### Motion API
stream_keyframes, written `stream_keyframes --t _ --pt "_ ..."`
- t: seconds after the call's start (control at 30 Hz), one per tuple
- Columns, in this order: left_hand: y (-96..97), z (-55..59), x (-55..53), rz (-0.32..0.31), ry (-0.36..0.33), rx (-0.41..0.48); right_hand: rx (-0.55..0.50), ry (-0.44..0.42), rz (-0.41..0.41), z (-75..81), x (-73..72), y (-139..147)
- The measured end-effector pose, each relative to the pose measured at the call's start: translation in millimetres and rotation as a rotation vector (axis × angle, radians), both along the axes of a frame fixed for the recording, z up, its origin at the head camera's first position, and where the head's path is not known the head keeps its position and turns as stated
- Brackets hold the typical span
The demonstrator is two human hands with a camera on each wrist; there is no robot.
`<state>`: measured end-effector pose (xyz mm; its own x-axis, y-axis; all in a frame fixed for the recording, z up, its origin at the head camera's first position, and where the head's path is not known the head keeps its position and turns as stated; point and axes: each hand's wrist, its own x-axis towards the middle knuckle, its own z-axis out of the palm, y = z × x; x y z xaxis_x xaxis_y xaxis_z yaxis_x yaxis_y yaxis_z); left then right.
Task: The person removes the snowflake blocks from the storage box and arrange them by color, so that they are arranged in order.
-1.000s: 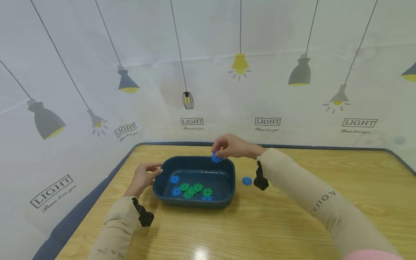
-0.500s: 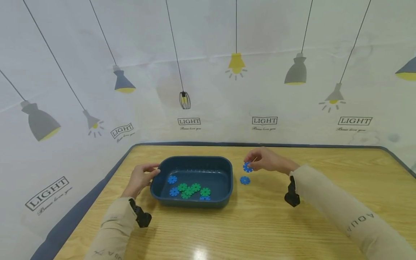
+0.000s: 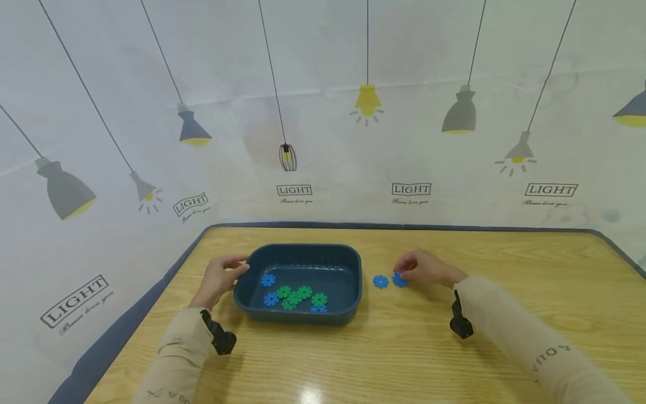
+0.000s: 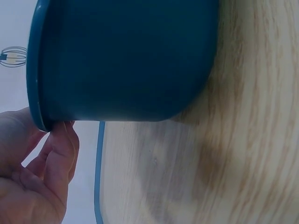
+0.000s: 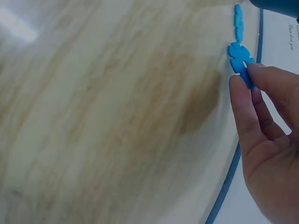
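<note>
My left hand (image 3: 219, 279) pinches the left rim of a dark blue plastic tub (image 3: 298, 318); in the left wrist view the thumb and fingers (image 4: 60, 151) clasp that rim. To the right of the tub, my right hand (image 3: 424, 268) pinches a blue notched disc (image 3: 399, 279) low over the table. The right wrist view shows this blue disc (image 5: 240, 57) tilted between thumb and fingers. Just left of it, a second blue notched disc (image 3: 381, 281) lies flat on the wood. Inside the tub are several green notched discs (image 3: 295, 297) and a few blue ones (image 3: 268, 280).
The wooden table (image 3: 383, 359) reaches toward me and to the right. A dark blue strip (image 3: 454, 227) runs along its back edge. Behind it hangs a pale backdrop (image 3: 333, 140) printed with lamps.
My right hand has carried the blue disc from above the tub's back right corner rightward and down to the table beside the other disc. The left hand stays on the rim.
</note>
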<state>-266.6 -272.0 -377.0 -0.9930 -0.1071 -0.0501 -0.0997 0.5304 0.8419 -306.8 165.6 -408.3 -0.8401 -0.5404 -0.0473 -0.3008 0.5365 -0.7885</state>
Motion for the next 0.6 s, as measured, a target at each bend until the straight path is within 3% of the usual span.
stream_keyframes --t 0.17,0.6 --pt "-0.7 0.1 -0.7 0.002 -0.008 0.009 0.046 0.001 -0.053 -8.1 -1.8 -0.4" --pt "-0.2 0.6 -0.4 0.023 -0.044 0.003 0.044 0.01 -0.058 -8.6 1.7 -2.2"
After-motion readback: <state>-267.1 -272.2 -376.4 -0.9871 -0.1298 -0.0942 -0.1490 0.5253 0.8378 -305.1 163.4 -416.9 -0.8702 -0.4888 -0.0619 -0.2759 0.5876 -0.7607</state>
